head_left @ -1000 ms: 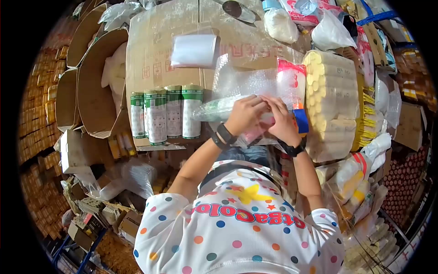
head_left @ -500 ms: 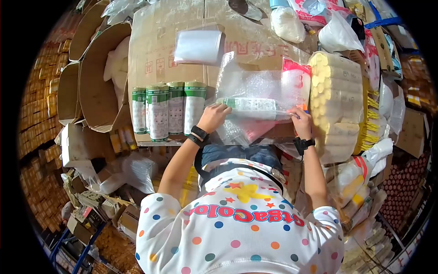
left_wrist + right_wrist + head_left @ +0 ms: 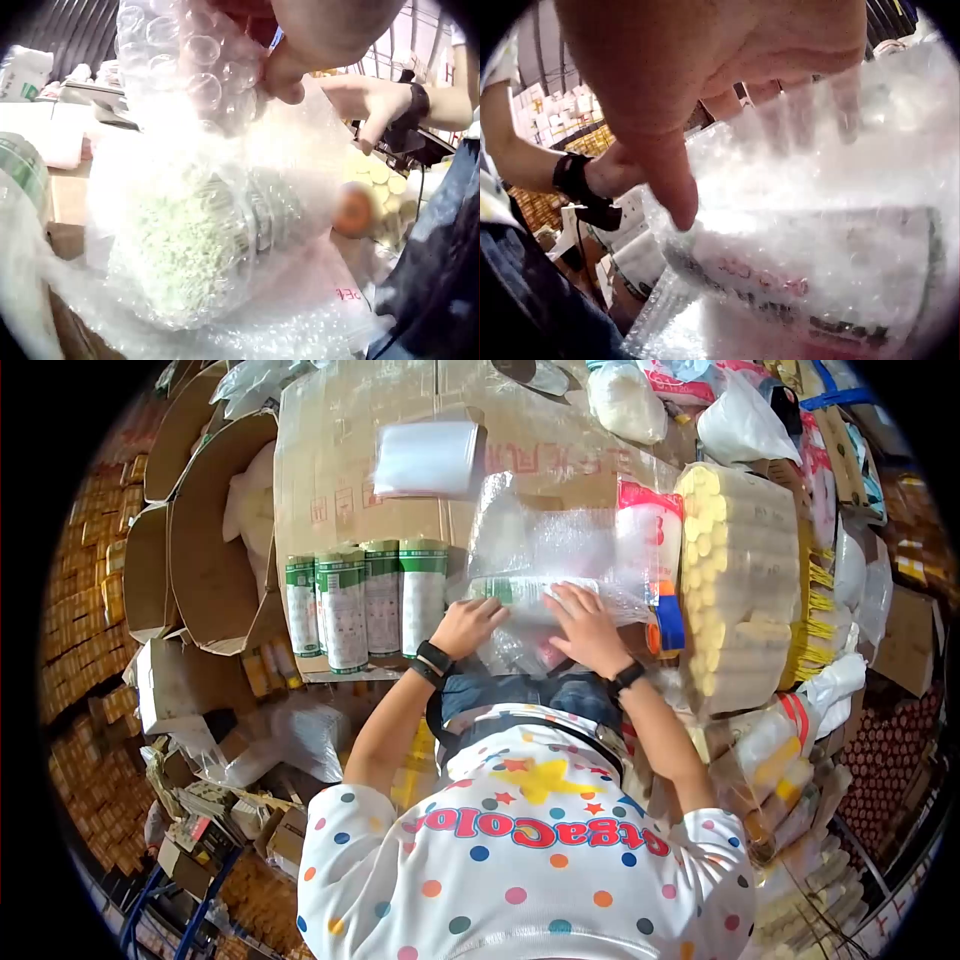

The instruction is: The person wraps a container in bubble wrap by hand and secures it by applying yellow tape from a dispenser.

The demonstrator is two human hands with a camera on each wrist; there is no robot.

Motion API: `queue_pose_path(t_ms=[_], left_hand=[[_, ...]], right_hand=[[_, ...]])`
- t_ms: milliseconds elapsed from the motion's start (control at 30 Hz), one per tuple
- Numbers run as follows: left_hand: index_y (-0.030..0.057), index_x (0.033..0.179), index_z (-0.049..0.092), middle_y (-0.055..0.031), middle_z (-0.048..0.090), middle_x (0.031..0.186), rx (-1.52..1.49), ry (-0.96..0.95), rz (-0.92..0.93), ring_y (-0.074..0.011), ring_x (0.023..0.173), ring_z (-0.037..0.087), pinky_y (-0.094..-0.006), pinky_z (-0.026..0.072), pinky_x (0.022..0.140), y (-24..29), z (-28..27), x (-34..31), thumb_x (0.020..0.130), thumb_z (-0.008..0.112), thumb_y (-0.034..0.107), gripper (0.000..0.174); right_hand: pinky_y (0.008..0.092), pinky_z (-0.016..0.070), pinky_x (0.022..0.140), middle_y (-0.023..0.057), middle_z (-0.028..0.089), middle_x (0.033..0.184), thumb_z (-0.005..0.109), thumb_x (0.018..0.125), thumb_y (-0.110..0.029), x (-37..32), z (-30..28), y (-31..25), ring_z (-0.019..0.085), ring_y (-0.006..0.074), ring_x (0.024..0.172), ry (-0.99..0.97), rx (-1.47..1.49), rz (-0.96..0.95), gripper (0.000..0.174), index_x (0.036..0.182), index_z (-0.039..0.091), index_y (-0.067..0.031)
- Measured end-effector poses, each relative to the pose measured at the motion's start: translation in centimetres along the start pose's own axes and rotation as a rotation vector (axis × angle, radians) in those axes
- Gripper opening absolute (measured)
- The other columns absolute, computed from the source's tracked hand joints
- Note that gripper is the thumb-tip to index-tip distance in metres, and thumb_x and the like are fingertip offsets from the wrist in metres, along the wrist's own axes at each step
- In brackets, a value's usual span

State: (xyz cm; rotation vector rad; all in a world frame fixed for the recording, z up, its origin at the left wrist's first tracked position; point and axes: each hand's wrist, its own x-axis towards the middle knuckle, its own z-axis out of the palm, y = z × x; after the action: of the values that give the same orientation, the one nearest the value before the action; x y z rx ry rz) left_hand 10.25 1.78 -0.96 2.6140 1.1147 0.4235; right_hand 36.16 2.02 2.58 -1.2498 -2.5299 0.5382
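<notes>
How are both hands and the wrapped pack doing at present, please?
Left hand holding the pack at its left end; right hand spread over the top. Pack on its side in bubble wrap. Nothing visibly in the way.

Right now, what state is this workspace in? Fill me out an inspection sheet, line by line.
Surface: printed cardboard, partly covered.
Job's things: bubble-wrapped cylinder lying on its side; bubble wrap spread beyond it; four green-and-white cylinders standing to its left.
Clutter: clear bags, pink-and-white packet, pale yellow bundle.
Hands: left hand grips the wrapped cylinder's left end; right hand rests on it, fingers extended.
Cables: thin dark cord below the left wrist; purpose unclear.
Surroundings: open cartons, orange-brown stacks.
</notes>
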Motion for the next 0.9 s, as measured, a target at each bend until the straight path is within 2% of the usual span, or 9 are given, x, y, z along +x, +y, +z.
queue_pose_path(t_ms=[100, 133, 333, 467, 567, 633, 800, 867, 900], left_hand=[[0.0092, 0.094, 0.056, -0.0052, 0.055, 0.084, -0.035, -0.030, -0.002, -0.0229, 0.077, 0.062, -0.0354, 0.0516, 0.060, -0.3, 0.0, -0.5, 0.077, 0.059, 0.010, 0.018], [0.0090, 0.094, 0.056, -0.0056, 0.056, 0.084, -0.050, -0.038, -0.003, -0.0236, 0.078, 0.062, -0.0356, 0.0517, 0.060, -0.5, 0.0, -0.7, 0.077, 0.059, 0.010, 0.017], [0.0113, 0.087, 0.064, -0.0080, 0.063, 0.082, -0.148, -0.207, -0.213, -0.0295, 0.076, 0.063, -0.0403, 0.0512, 0.061, -2.0, 1.4, -1.2, 0.086, 0.062, 0.020, 0.009], [0.0108, 0.084, 0.065, -0.0128, 0.066, 0.073, -0.187, -0.271, -0.357, -0.0336, 0.070, 0.064, -0.0440, 0.0499, 0.061, -3.5, 3.1, -0.4, 0.090, 0.059, 0.029, 0.020], [0.0093, 0.087, 0.062, -0.0127, 0.066, 0.076, -0.084, -0.294, -0.387, -0.0341, 0.071, 0.064, -0.0442, 0.0496, 0.060, -3.8, 4.3, -0.1, 0.091, 0.058, 0.030, 0.022], [0.0103, 0.091, 0.060, -0.0143, 0.066, 0.076, -0.157, -0.170, -0.374, -0.0360, 0.071, 0.064, -0.0462, 0.0502, 0.061, -3.9, 4.8, -0.5, 0.091, 0.057, 0.030, 0.020], [0.0081, 0.095, 0.053, -0.0116, 0.063, 0.090, -0.191, -0.064, -0.408, -0.0376, 0.074, 0.063, -0.0477, 0.0499, 0.059, -3.8, 4.9, -0.7, 0.091, 0.058, 0.025, 0.018], [0.0098, 0.097, 0.056, -0.0088, 0.058, 0.103, -0.129, -0.126, -0.464, -0.0312, 0.085, 0.063, -0.0419, 0.0501, 0.066, -2.5, 3.4, -0.1, 0.088, 0.058, 0.019, 0.013], [0.0109, 0.098, 0.058, -0.0074, 0.057, 0.104, -0.009, -0.084, -0.330, -0.0283, 0.089, 0.061, -0.0393, 0.0487, 0.070, -2.3, 2.7, -0.1, 0.087, 0.058, 0.018, 0.013]], right_hand=[[0.0393, 0.0491, 0.087, 0.0084, 0.064, 0.104, 0.063, 0.079, -0.014, 1.0, 3.9, 2.6, 0.059, 0.0271, 0.102, -0.102, 0.132, 0.010, 0.018, 0.096, 0.064, -0.0088], [0.0384, 0.0517, 0.075, 0.0076, 0.065, 0.085, 0.055, 0.082, -0.011, 1.1, 3.7, 2.9, 0.062, 0.0267, 0.086, -0.066, 0.205, 0.024, 0.008, 0.082, 0.062, -0.0084], [0.0428, 0.0519, 0.071, 0.0132, 0.067, 0.080, 0.059, 0.085, -0.015, 1.5, 3.8, 4.4, 0.065, 0.0335, 0.081, -0.224, 0.297, 0.129, 0.010, 0.087, 0.065, -0.0079], [0.0446, 0.0512, 0.070, 0.0178, 0.066, 0.080, 0.059, 0.089, -0.025, 2.1, 4.9, 5.6, 0.064, 0.0362, 0.080, -0.341, 0.135, 0.254, 0.017, 0.089, 0.065, -0.0098], [0.0454, 0.0510, 0.072, 0.0180, 0.067, 0.086, 0.065, 0.084, -0.028, 0.7, 2.6, 7.8, 0.064, 0.0361, 0.083, -0.084, 0.300, 0.506, 0.021, 0.089, 0.064, -0.0071], [0.0451, 0.0489, 0.080, 0.0195, 0.065, 0.103, 0.071, 0.079, -0.027, -3.1, 1.5, 11.3, 0.061, 0.0354, 0.096, 0.327, 0.226, 0.635, 0.031, 0.100, 0.062, -0.0059], [0.0467, 0.0457, 0.092, 0.0243, 0.058, 0.119, 0.086, 0.059, -0.034, -12.4, 1.2, 15.6, 0.056, 0.0402, 0.110, 0.071, 0.013, 1.015, 0.081, 0.122, 0.049, -0.0010], [0.0464, 0.0482, 0.086, 0.0226, 0.063, 0.109, 0.084, 0.061, -0.029, -14.7, 2.5, 16.3, 0.061, 0.0385, 0.100, 0.051, 0.161, 1.118, 0.069, 0.116, 0.051, -0.0022], [0.0459, 0.0488, 0.084, 0.0216, 0.064, 0.105, 0.083, 0.062, -0.027, -15.0, 2.3, 15.7, 0.062, 0.0377, 0.097, 0.087, 0.206, 1.206, 0.065, 0.114, 0.052, -0.0025]])
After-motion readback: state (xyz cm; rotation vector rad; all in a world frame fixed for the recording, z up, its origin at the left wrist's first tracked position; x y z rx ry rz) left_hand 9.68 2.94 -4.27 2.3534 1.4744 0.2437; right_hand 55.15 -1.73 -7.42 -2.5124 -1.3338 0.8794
